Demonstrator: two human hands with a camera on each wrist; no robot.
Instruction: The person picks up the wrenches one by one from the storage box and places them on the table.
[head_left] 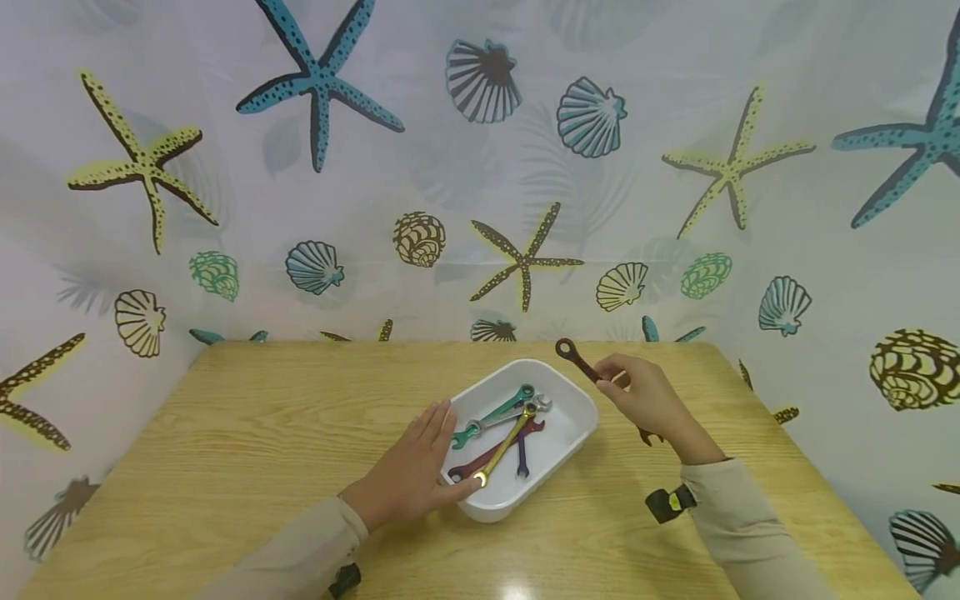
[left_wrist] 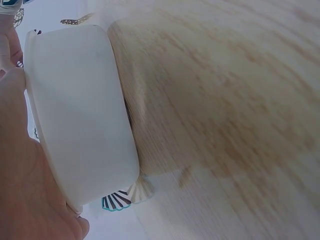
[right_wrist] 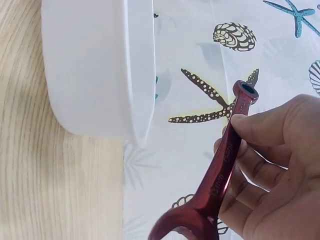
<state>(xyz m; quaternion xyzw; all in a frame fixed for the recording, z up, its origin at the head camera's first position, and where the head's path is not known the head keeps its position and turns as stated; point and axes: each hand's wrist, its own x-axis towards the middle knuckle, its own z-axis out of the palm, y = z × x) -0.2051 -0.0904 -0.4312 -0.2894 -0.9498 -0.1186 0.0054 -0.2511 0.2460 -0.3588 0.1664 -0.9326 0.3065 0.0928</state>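
A dark red combination wrench [right_wrist: 218,172] is pinched between the thumb and fingers of my right hand [head_left: 647,398], raised to the right of a white plastic tub [head_left: 581,414]. Its ring end points up and away; the open end shows below the hand. My left hand [head_left: 417,463] lies along the tub's left rim, fingers straight and thumb stretched over the near end. Inside the tub are a green wrench [head_left: 501,410], a gold wrench [head_left: 504,451], a red wrench [head_left: 483,460], a purple wrench [head_left: 522,454] and a silver wrench [head_left: 501,418], partly overlapping.
The tub stands on a light wooden table [head_left: 285,417]. Behind and beside the table hangs a white curtain [head_left: 360,192] printed with starfish and shells. Dark straps with small black pieces [head_left: 670,503] are on both wrists.
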